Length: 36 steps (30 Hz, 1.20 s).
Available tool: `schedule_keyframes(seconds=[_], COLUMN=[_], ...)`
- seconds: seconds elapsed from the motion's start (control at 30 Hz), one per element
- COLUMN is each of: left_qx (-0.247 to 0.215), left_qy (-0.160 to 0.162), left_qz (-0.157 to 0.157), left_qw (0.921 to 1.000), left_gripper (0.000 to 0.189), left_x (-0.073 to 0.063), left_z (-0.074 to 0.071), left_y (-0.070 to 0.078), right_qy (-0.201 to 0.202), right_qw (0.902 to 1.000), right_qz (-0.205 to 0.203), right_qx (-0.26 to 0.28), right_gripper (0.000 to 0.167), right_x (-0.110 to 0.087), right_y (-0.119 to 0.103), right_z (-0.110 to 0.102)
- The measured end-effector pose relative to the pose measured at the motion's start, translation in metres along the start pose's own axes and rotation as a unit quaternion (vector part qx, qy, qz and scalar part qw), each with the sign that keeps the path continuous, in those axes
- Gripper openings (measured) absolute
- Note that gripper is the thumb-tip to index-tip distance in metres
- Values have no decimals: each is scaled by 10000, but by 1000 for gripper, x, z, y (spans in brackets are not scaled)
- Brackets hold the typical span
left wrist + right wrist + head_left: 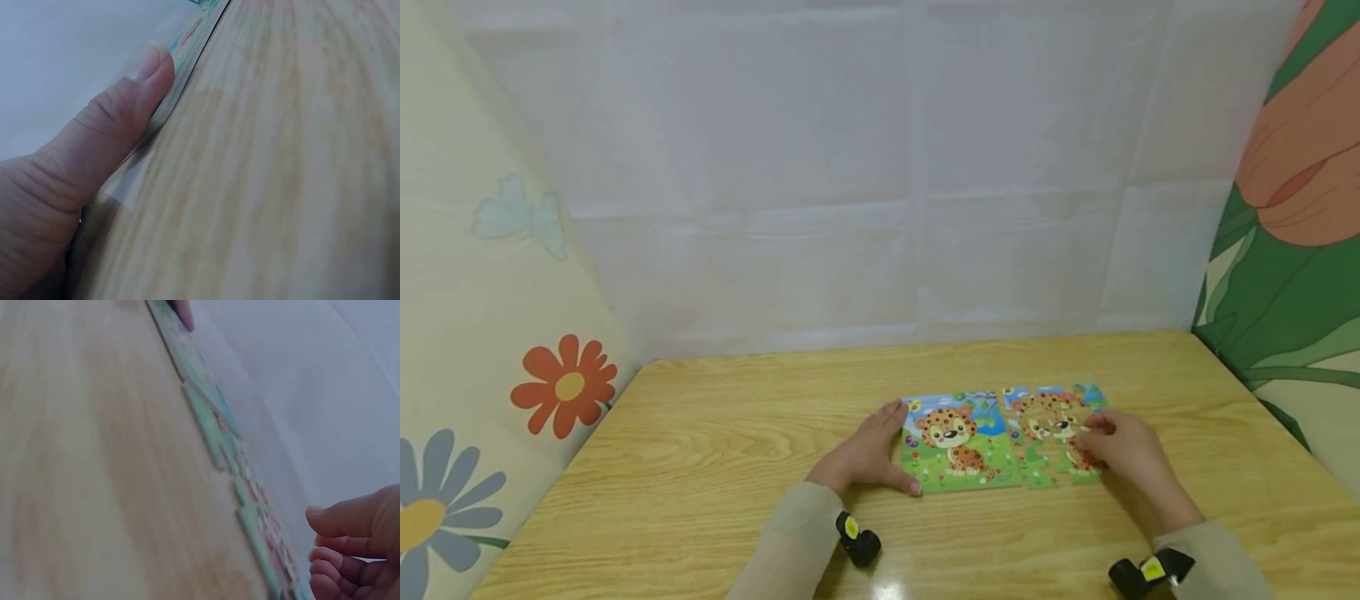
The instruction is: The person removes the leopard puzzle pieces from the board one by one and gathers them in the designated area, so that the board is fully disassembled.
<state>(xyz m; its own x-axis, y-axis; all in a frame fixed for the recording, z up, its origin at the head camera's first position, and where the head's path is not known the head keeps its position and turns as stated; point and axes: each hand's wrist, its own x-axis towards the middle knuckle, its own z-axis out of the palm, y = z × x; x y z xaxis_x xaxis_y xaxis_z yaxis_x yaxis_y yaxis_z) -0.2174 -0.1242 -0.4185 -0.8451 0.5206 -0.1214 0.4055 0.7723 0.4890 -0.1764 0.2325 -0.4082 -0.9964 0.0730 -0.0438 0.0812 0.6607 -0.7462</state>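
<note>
A flat picture board [958,446] with a spotted leopard cub lies on the table, blue and green behind the animal. My left hand [868,450] rests at its left side, fingers by the upper left corner and thumb along the lower edge. The left wrist view shows the thumb [119,119] straight against the board's edge. Right beside the board lies a partly joined jigsaw puzzle [1037,462] of the same picture, with gaps between pieces. Over its right edge is my right hand [1123,450]. Its fingers [340,562] are loosely bent, and no piece shows between them and the thumb.
The wood-grain table [722,433] runs back to a white sheet [790,183]. Flower-patterned panels [1285,275] stand at both sides. A small black camera sits on each wrist, the left camera [857,540] close over the tabletop.
</note>
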Motion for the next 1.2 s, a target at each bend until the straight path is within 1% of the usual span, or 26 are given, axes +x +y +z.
schedule_keyframes(seconds=[0.13, 0.23, 0.4, 0.5, 0.6, 0.7, 0.87, 0.97, 1.07, 1.2], left_qx=[33, 72, 104, 92, 80, 85, 113, 97, 86, 94], left_qy=[-14, -31, -45, -56, -82, -94, -92, -90, -88, -92], left_qz=[10, 8, -6, -17, -24, -15, 4, -15, -36, -39], left_qw=[10000, 10000, 9999, 9999, 9999, 9999, 9999, 9999, 9999, 9999], left_gripper=[124, 124, 124, 124, 124, 123, 123, 124, 124, 123], left_x=[0, -1, -1, -1, 0, 0, 0, 0, 0, 0], left_z=[0, 0, 0, 0, 0, 0, 0, 0, 0, 0], left_y=[0, 0, 0, 1, 0, 0, 0, 0, 0, 0], right_qy=[76, 106, -73, -220, -490, -884, -1560, -1877, -2020, -1945], right_qw=[9993, 9983, 9961, 9912, 9835, 9754, 9634, 9565, 9535, 9523], right_qz=[-306, -547, -867, -1270, -1704, -1961, -2083, -2126, -2181, -2352], right_qx=[-199, -175, 177, 300, 352, 487, 652, 683, 506, -8], right_gripper=[36, 33, 30, 27, 30, 38, 53, 62, 67, 66], right_x=[3, 5, 10, 14, 17, 17, 17, 17, 15, 15], right_y=[-12, -21, -30, -33, -34, -35, -38, -40, -44, -50], right_z=[2, 6, 18, 27, 34, 40, 48, 53, 56, 58])
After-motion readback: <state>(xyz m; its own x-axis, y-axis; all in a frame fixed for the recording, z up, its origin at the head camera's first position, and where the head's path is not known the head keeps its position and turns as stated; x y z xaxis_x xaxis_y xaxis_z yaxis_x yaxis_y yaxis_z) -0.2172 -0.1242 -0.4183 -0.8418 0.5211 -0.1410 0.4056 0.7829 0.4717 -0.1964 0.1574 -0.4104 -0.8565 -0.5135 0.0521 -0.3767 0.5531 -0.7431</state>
